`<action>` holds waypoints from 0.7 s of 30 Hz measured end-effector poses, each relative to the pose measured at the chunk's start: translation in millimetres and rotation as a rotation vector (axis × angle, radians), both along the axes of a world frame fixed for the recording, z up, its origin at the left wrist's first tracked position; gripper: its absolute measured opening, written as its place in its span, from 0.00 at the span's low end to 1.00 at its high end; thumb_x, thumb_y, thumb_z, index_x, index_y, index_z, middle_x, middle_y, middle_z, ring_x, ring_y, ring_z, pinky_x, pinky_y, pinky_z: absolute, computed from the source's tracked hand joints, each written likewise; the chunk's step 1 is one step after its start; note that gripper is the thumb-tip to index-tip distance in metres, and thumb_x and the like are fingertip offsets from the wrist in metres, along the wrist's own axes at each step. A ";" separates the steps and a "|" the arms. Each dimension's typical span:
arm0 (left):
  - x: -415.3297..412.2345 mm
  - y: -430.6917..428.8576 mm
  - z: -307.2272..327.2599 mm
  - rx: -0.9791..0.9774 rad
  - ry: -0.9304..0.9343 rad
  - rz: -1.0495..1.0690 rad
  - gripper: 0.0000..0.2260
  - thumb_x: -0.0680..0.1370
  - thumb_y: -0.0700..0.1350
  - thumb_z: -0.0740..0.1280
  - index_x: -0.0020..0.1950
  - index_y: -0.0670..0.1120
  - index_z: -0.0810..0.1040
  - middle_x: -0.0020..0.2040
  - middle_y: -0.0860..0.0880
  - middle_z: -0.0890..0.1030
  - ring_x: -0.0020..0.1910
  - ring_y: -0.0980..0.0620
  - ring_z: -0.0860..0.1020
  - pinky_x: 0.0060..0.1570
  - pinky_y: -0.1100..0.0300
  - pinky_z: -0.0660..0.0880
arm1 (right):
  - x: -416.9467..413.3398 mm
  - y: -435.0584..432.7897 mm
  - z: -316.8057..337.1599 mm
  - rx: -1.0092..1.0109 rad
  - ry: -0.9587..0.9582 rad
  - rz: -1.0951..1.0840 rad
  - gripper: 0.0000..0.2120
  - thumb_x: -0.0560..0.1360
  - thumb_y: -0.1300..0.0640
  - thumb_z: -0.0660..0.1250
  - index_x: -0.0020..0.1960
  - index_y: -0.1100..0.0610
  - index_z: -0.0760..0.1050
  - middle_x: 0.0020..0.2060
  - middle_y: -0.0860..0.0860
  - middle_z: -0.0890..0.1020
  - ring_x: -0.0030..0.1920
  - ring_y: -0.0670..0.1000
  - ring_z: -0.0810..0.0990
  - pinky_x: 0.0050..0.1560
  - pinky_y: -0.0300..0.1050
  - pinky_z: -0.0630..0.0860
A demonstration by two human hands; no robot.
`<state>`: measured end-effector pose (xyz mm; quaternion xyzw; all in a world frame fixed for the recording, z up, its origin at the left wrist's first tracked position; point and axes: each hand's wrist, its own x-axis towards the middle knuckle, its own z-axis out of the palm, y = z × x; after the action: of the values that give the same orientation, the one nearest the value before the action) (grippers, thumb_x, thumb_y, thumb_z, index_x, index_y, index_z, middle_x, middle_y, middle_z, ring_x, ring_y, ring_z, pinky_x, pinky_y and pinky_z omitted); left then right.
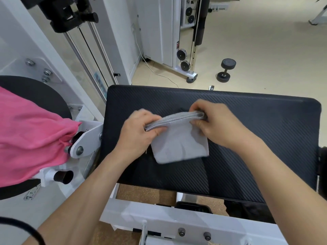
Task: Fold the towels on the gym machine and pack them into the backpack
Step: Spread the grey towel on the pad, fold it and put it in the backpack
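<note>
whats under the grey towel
The black padded seat of the gym machine lies under the grey towel. Both hands hold its folded top edge. Whatever lies directly beneath the cloth is hidden.

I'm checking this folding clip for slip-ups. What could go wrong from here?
The grey towel is pinched only at its folded top edge by the left hand and right hand; its hanging half could unfold. The pink towel, draped over the machine's side, might slide off.

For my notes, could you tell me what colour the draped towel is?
Pink towel, seen in the head view.
</note>
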<state>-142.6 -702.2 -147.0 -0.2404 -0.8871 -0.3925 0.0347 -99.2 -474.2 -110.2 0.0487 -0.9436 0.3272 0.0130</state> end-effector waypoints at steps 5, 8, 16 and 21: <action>22.0 -4.1 22.1 -0.041 0.647 -0.132 0.10 0.73 0.39 0.71 0.53 0.38 0.80 0.57 0.41 0.80 0.59 0.45 0.76 0.62 0.53 0.72 | 45.6 -9.1 11.2 0.030 0.477 -0.009 0.15 0.67 0.69 0.65 0.52 0.59 0.76 0.47 0.52 0.80 0.46 0.51 0.75 0.46 0.39 0.71; 39.1 -12.8 -25.6 -0.252 0.627 -0.288 0.08 0.73 0.38 0.69 0.52 0.40 0.77 0.59 0.41 0.81 0.61 0.43 0.77 0.60 0.48 0.74 | 69.4 -9.9 -37.5 0.241 0.379 0.083 0.20 0.62 0.70 0.70 0.53 0.61 0.76 0.48 0.56 0.79 0.49 0.58 0.77 0.47 0.50 0.77; 71.9 -18.3 -83.4 -0.500 0.337 -0.353 0.13 0.75 0.49 0.59 0.56 0.46 0.75 0.59 0.49 0.81 0.61 0.50 0.78 0.61 0.57 0.68 | 100.4 -22.9 -105.6 0.560 0.257 0.153 0.14 0.69 0.57 0.66 0.54 0.55 0.78 0.55 0.54 0.77 0.50 0.57 0.77 0.44 0.51 0.73; 55.8 -14.0 -61.6 -0.350 -0.004 -0.238 0.11 0.80 0.55 0.61 0.55 0.51 0.74 0.42 0.55 0.80 0.40 0.54 0.77 0.43 0.53 0.75 | 83.2 -10.6 -95.4 0.422 0.155 0.206 0.14 0.73 0.49 0.59 0.54 0.53 0.76 0.50 0.48 0.80 0.49 0.53 0.79 0.46 0.49 0.76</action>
<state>-86.9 -716.2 -208.5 -0.3450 -0.9072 -0.2343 -0.0560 -16.1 -484.9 -205.6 0.1710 -0.9774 0.1176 0.0413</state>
